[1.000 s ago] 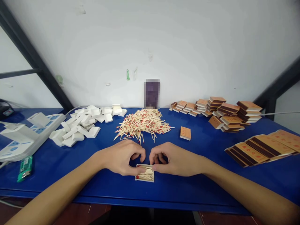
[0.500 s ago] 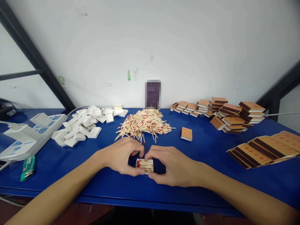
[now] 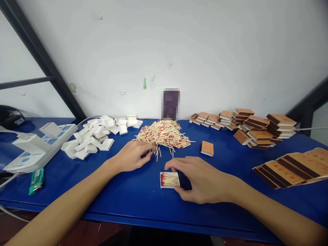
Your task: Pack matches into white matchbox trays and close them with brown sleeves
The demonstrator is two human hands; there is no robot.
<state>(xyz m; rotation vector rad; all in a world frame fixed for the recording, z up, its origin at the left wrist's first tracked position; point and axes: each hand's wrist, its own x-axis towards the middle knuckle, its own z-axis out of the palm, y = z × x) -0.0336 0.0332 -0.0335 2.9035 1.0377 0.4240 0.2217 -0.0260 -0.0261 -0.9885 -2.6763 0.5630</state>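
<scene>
A white matchbox tray lies on the blue table, filled with red-headed matches. My right hand curves round its right end, thumb at the near corner and a finger by the far edge, in a loose grip; the index finger is raised. At the near left edge of a large heap of loose matches is my left hand. Its fingers are bent, with a small gap between thumb and index finger, and I see nothing held; some fingertips are hidden. An orange matchbox sits beyond my right hand.
Empty white trays are piled at the left, beside a power strip and a green lighter. Stacked matchboxes stand at the back right. Flat matchbox sleeves overlap at the right edge.
My left hand has left the tray and moved away to the match heap. The tray has shifted slightly right with my right hand round it. The view has turned a little left.
</scene>
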